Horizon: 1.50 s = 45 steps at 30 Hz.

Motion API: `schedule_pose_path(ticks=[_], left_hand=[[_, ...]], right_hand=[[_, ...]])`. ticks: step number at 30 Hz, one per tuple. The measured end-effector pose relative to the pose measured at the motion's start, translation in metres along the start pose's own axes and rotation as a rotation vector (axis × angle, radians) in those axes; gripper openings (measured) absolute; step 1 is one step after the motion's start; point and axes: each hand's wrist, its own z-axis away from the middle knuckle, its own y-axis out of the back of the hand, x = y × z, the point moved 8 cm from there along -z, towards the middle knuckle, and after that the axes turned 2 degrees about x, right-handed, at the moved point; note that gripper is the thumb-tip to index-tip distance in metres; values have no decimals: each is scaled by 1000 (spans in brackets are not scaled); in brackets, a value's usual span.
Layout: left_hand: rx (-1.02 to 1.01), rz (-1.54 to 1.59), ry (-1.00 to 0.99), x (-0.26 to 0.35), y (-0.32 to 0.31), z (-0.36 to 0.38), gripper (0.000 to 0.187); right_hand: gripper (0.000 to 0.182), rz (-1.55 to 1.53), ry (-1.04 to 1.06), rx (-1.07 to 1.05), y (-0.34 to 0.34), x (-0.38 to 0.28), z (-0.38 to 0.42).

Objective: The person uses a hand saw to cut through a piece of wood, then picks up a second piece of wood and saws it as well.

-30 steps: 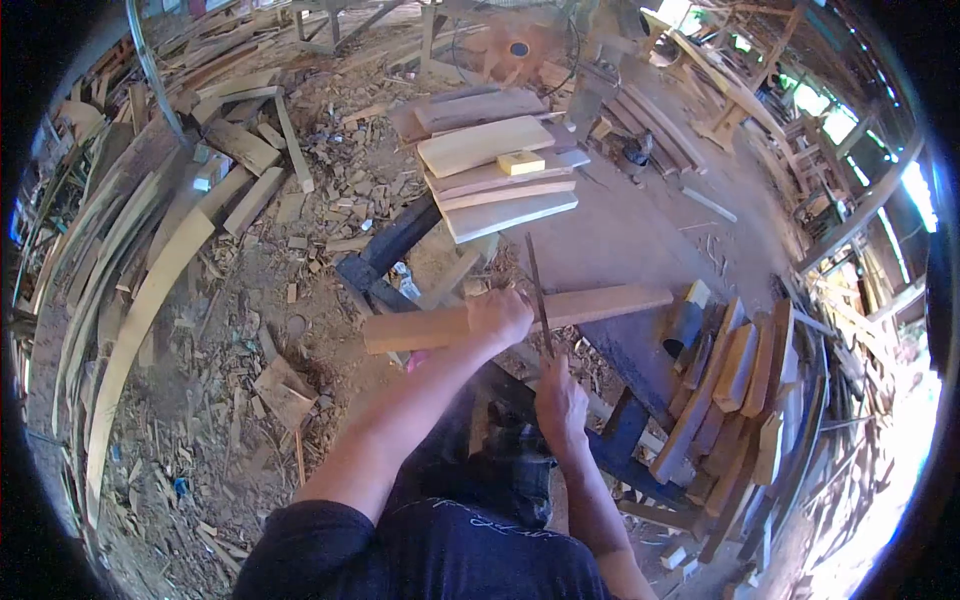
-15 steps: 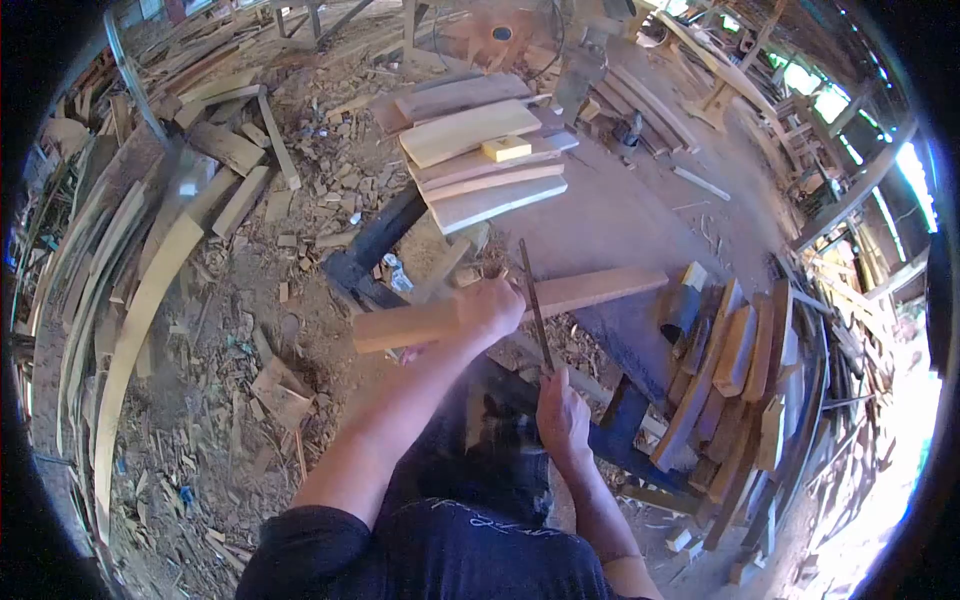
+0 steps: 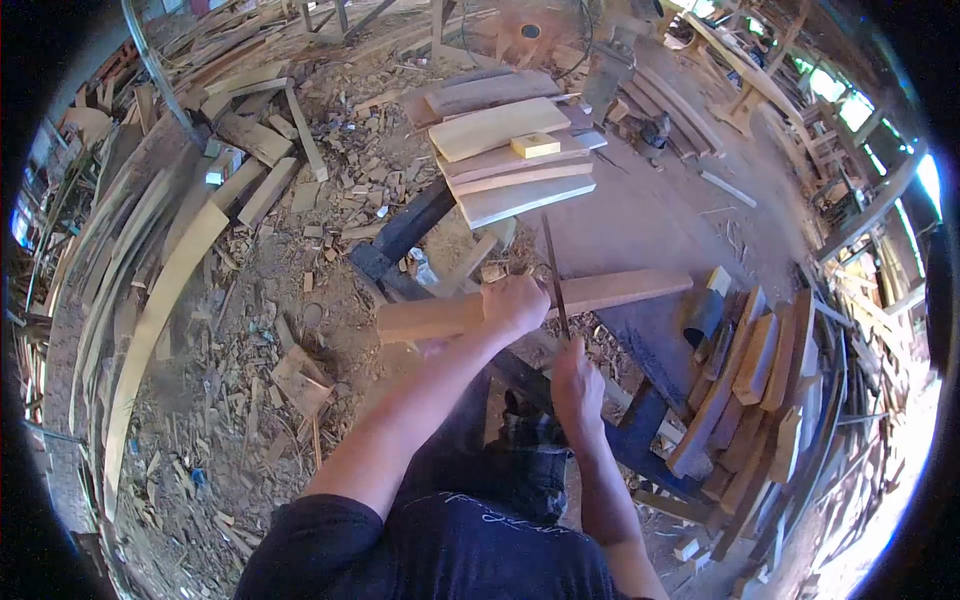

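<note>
A long reddish-brown wooden board (image 3: 630, 288) lies crosswise in front of me, over a dark beam. My left hand (image 3: 517, 305) is closed over the board, left of its middle. My right hand (image 3: 577, 378) is wrapped round the near end of a hand saw (image 3: 558, 275), whose thin dark blade appears nearly edge-on. The blade crosses the board just right of my left hand and points away from me. Its handle is hidden in my fist, and its teeth cannot be made out.
Several planks (image 3: 500, 130) are stacked ahead, with a small yellow block (image 3: 536, 145) on top. Cut wood pieces (image 3: 755, 360) are piled at the right. A long curved plank (image 3: 165, 310) lies at the left. Wood scraps (image 3: 310, 280) litter the ground, and a dark beam (image 3: 405, 225) stretches ahead.
My right hand has pushed the saw forward across the board, away from me. My left hand stays on the board. The whole view has shifted slightly as my head turned left.
</note>
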Motion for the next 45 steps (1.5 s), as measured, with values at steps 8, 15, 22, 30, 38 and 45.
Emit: schedule_pose_path(ticks=[8, 15, 22, 30, 38, 45], left_hand=[[74, -25, -18, -2, -3, -5, 44], [70, -5, 17, 2, 7, 1, 44], [53, -67, 0, 0, -1, -3, 42], [5, -101, 14, 2, 1, -6, 42], [32, -93, 67, -2, 3, -7, 46], [-39, -51, 65, 1, -1, -7, 44]], right_hand=[[13, 14, -108, -103, 6, 14, 38], [18, -40, -64, -5, 9, 3, 10], [16, 12, -37, 25, -1, 2, 0], [16, 9, -129, -112, 4, 12, 35], [14, -114, -56, -22, 4, 8, 23], [12, -45, -13, 14, -3, 0, -9]])
